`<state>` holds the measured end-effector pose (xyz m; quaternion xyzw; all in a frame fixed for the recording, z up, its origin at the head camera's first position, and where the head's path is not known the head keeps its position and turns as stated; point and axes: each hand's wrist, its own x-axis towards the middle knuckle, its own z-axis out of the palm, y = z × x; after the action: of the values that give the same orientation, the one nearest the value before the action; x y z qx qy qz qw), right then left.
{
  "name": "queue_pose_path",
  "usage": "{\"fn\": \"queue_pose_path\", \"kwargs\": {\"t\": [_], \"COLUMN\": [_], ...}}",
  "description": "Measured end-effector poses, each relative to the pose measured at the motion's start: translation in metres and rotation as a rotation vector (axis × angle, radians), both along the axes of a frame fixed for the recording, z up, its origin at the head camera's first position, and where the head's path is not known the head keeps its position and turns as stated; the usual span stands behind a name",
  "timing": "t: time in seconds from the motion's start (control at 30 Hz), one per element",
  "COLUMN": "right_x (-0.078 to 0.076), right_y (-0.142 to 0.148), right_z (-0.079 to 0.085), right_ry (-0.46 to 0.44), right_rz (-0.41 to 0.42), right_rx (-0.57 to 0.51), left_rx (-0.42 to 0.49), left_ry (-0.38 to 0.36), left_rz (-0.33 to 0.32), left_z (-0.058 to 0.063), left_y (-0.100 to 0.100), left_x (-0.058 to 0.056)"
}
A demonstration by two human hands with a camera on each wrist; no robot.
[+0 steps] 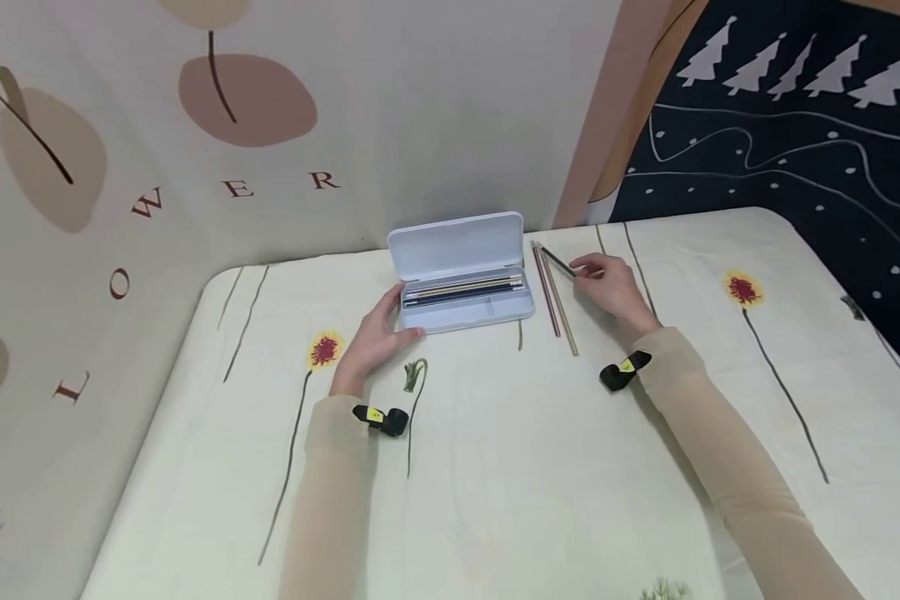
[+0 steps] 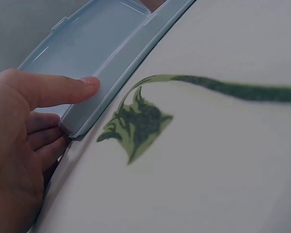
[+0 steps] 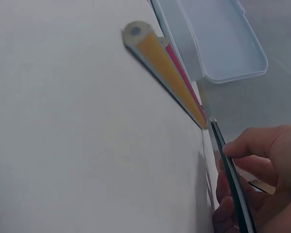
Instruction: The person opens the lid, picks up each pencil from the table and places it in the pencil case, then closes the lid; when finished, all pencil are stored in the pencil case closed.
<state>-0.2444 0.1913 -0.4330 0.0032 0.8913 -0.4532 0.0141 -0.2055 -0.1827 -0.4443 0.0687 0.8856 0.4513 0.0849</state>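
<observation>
A pale blue pencil case (image 1: 450, 318) stands with its lid (image 1: 457, 247) raised at the back of the table. Several pencils (image 1: 461, 290) lie lengthwise inside. My left hand (image 1: 372, 343) holds the case by its left end, thumb (image 2: 70, 91) along the front wall and fingers around the corner. To the right of the case, my right hand (image 1: 607, 287) pinches a dark pencil (image 3: 235, 189) between thumb and fingers. The pencil slants, its far end close to the ends of a red pencil (image 1: 546, 292) and a yellow-orange pencil (image 3: 172, 73) lying side by side on the cloth.
The white tablecloth (image 1: 540, 467) carries printed flowers and stems. Behind the case hangs a pale printed curtain (image 1: 435, 108), close to the table's back edge. A dark cloth with white trees (image 1: 765, 150) hangs at the back right.
</observation>
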Motion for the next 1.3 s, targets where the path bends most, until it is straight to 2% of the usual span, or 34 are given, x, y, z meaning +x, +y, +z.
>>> {"fn": "queue_pose_path", "kwargs": {"t": [0.47,0.67,1.0,1.3], "right_x": [0.014,0.017,0.022,0.019], "right_y": [0.018,0.016,0.005,-0.003], "right_z": [0.014,0.013,0.014,0.012], "right_ry": [0.055,0.053,0.099,0.122], "right_rz": [0.030,0.041,0.156,0.243], "right_rx": [0.020,0.015,0.014,-0.010], "left_rx": [0.022,0.024,-0.001,0.005], "left_ry": [0.007,0.006,-0.019,-0.014], "left_rz": [0.003,0.002,0.015,0.015], "left_z": [-0.002,-0.001,0.002,0.001], "left_y": [-0.002,-0.001,0.001,0.001], "left_x": [-0.002,-0.001,0.001,0.000]}}
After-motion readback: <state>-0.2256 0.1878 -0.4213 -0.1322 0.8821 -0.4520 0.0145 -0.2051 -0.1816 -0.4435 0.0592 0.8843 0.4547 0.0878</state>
